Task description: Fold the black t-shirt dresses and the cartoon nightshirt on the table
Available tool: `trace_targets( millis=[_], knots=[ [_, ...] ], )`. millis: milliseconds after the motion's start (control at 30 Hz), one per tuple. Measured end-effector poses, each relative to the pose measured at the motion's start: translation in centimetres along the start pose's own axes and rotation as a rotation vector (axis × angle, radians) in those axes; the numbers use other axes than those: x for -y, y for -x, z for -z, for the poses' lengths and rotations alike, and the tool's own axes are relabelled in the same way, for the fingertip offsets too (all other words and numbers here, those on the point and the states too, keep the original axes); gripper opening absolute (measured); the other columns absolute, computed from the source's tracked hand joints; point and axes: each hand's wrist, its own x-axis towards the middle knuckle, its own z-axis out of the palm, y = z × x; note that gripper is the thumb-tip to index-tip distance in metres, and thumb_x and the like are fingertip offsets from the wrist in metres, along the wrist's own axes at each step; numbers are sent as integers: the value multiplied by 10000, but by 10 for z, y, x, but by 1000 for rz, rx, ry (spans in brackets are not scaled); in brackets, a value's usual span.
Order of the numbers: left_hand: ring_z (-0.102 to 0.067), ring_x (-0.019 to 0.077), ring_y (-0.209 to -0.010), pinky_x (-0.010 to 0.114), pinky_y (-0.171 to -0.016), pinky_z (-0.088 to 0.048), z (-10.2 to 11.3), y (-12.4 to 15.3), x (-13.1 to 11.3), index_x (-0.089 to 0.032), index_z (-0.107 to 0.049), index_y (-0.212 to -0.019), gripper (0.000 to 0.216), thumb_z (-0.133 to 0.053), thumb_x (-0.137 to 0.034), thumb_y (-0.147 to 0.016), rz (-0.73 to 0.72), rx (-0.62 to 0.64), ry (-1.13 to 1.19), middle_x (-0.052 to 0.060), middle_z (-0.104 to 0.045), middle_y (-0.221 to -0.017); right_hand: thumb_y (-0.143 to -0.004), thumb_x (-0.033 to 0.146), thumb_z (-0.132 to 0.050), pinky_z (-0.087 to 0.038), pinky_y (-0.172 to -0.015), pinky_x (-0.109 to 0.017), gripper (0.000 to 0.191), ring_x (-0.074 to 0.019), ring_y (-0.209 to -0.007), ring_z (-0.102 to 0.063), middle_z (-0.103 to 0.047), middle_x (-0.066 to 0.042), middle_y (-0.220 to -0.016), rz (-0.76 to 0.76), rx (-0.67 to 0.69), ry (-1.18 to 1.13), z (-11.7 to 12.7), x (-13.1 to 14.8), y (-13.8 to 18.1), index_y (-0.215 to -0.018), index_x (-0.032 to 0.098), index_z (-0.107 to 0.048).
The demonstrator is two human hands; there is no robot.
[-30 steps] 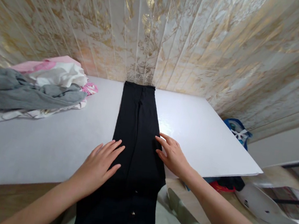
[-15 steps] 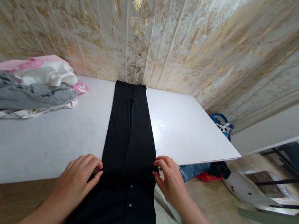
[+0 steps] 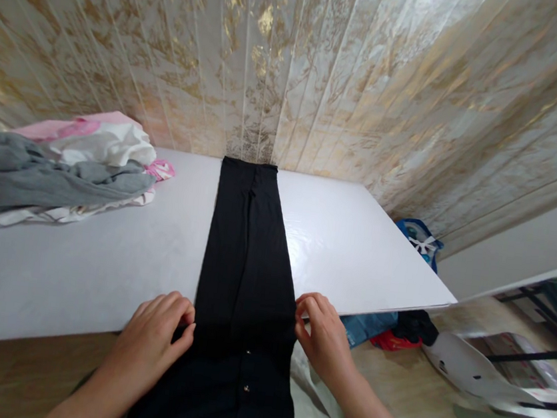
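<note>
A pair of black trousers lies lengthwise on the white table, running from the back edge to the near edge. A fold or seam runs down the middle. My left hand pinches the left side of the black fabric at the near end, fingers curled. On the opposite side, my right hand pinches the right edge between thumb and fingers. Below the hands is dark cloth with two small shiny buttons; where it meets the trousers is hard to make out.
Heaped clothes in grey, white and pink lie at the table's left. A gold-patterned curtain hangs behind. On the right are a blue bag, items on the floor and a white chair-like piece.
The view has shifted slightly, so everything sits a little further right and lower. My right fingers have drawn closer together on the trousers' edge. The trousers lie much as before.
</note>
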Motion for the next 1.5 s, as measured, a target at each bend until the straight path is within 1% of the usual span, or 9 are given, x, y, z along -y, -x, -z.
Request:
trace_targets(
  millis=[233,500,667,867,1133,1267,1367,1433,1500],
  knots=[
    [-569,206,-753,349,-739,-409,2,-1,-1,-233,-509,-718,84,-480,-257,-793,23,9,32,5,-588,-756,-797,37,-537,-442,-853,-363,261,-227,-963,-528,-580,-58,-1048,13,53,105,-3,12,3,-982,222,-543],
    [-569,212,-751,351,-728,-409,1,-2,-1,-233,-513,-722,80,-489,-262,-792,15,-2,25,6,-591,-760,-755,-5,-499,-423,-756,-336,244,-224,-862,-500,-586,-58,-956,63,65,258,-8,19,-5,-858,213,-530],
    [-568,209,-741,352,-730,-412,3,-2,-2,-233,-507,-712,77,-489,-255,-784,23,-3,27,4,-591,-750,-771,5,-461,-418,-722,-314,222,-207,-807,-505,-566,-47,-877,73,57,197,-5,10,-7,-827,214,-515],
    [-564,199,-733,335,-724,-414,4,-2,-1,-237,-501,-704,85,-480,-254,-784,19,4,28,1,-595,-738,-791,32,-429,-427,-680,-263,215,-169,-761,-535,-540,-27,-863,-8,35,54,9,0,-8,-853,221,-510],
    [-569,202,-721,345,-716,-417,2,-2,-1,-235,-508,-700,83,-491,-263,-776,20,15,28,-1,-591,-732,-809,40,-462,-456,-743,-295,197,-184,-821,-567,-582,-35,-905,0,65,113,12,-6,-3,-853,223,-523],
    [-574,204,-719,353,-714,-430,4,1,3,-236,-505,-700,91,-484,-264,-785,18,16,2,1,-593,-728,-847,77,-473,-486,-782,-313,207,-195,-885,-593,-598,-50,-1003,-37,44,65,15,-7,-5,-957,234,-552],
    [-596,229,-790,383,-743,-452,9,-1,2,-235,-539,-802,88,-488,-302,-829,-3,-78,-17,25,-614,-824,-861,113,-482,-506,-808,-332,243,-204,-926,-601,-593,-60,-1054,-70,39,4,19,-9,-5,-1056,243,-549],
    [-609,245,-903,409,-817,-465,12,-5,-6,-238,-558,-932,131,-508,-337,-862,-96,-147,-9,45,-635,-950,-857,125,-500,-508,-868,-362,341,-218,-1005,-592,-578,-80,-1139,-56,37,-23,18,-8,0,-1175,245,-524],
    [-601,240,-1021,424,-926,-454,9,-13,-20,-247,-553,-1032,167,-530,-310,-879,-265,-142,12,48,-640,-1065,-844,134,-525,-486,-955,-410,501,-241,-1132,-553,-532,-107,-1269,-18,46,-31,13,-6,8,-1325,252,-449]
  ],
)
